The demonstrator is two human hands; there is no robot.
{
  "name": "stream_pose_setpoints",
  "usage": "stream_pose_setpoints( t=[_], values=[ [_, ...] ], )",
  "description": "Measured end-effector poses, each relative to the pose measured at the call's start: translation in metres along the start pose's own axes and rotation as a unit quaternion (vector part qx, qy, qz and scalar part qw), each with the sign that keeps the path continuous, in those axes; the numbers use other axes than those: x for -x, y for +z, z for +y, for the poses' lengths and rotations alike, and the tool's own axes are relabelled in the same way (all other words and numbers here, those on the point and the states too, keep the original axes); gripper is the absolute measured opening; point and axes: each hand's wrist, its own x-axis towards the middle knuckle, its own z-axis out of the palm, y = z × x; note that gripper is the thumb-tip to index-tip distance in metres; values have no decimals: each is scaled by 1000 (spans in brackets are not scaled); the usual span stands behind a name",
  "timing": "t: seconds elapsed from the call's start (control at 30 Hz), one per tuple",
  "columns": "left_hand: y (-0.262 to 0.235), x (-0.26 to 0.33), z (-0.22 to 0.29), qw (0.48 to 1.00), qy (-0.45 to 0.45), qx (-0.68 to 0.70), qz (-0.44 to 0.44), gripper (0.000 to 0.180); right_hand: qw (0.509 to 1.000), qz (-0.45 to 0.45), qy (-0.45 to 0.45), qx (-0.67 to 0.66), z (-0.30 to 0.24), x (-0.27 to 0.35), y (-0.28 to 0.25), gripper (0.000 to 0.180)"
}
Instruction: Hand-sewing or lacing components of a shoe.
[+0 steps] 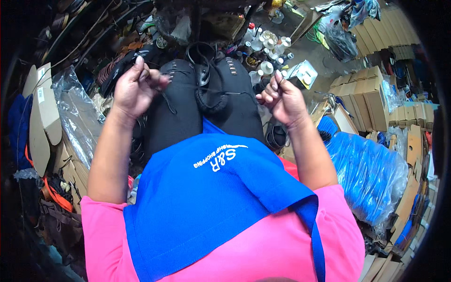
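My left hand (136, 87) is raised above my left thigh, thumb and fingers pinched on a dark thread. Opposite it, over my right thigh, my right hand (285, 98) is also closed in a pinch on dark thread. A black thread (188, 86) runs across between the hands, and a loose loop hangs below the left one. Beside the right fingers a thin silvery length (239, 93) shows, perhaps a needle. Between my thighs sits a black piece of footwear (203, 75), seemingly a sandal, with a strap loop and a braided edge; neither hand touches it.
White bottles (267, 67) and small containers crowd the floor ahead. Cardboard boxes (359, 96) and a plastic-wrapped blue bundle (366, 174) lie at right. On the left are cardboard pieces (44, 117) and clear plastic (77, 113). A blue apron (197, 197) covers my lap.
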Motion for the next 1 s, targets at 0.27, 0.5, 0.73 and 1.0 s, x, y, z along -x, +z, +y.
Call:
stream_pose_setpoints(
  t=[0.27, 0.5, 0.73, 1.0],
  values=[
    [-136, 81, 8, 719, -133, -658, 179, 70, 648, 171, 6, 742, -65, 27, -26, 50],
    [-171, 98, -14, 629, -226, -730, 141, 73, 681, -142, -123, 708, -22, -53, 69, 37],
    [-208, 77, -3, 706, 13, -629, 326, 36, 690, 17, 62, 721, 3, -78, 88, 32],
    [-264, 37, -60, 683, -295, -631, 220, 44, 782, 19, -4, 623, 12, -73, 65, 29]
  ],
)
